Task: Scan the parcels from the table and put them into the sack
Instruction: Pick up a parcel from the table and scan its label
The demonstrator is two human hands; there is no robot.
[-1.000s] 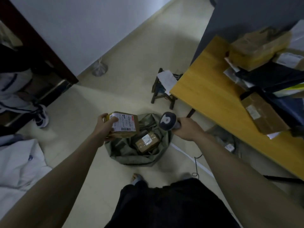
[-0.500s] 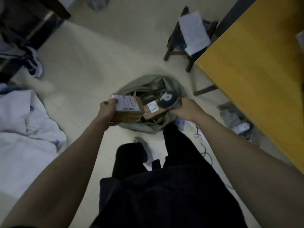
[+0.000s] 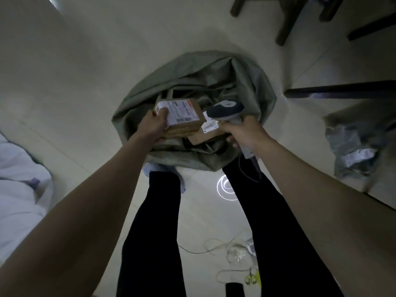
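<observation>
A grey-green sack (image 3: 252, 82) lies open on the floor in front of my feet. My left hand (image 3: 153, 126) grips a small brown cardboard parcel (image 3: 186, 123) with a white label on top, held inside the sack's mouth. Just right of it, another brown parcel (image 3: 203, 136) with a white label lies in the sack, partly hidden. My right hand (image 3: 244, 132) grips the handle of a barcode scanner (image 3: 226, 108), its dark head over the sack beside the held parcel.
Dark chair legs (image 3: 285, 28) stand beyond the sack, and a table's dark frame (image 3: 342, 92) crosses at right. A crumpled grey plastic mailer (image 3: 355, 153) lies on the floor at right. White cloth (image 3: 19, 185) sits at left. Loose cables and scissors (image 3: 250, 277) lie near my legs.
I have bent over the sack, so the table top has left the view. My left hand has lowered the parcel into the sack's mouth; the right hand still holds the scanner beside it.
</observation>
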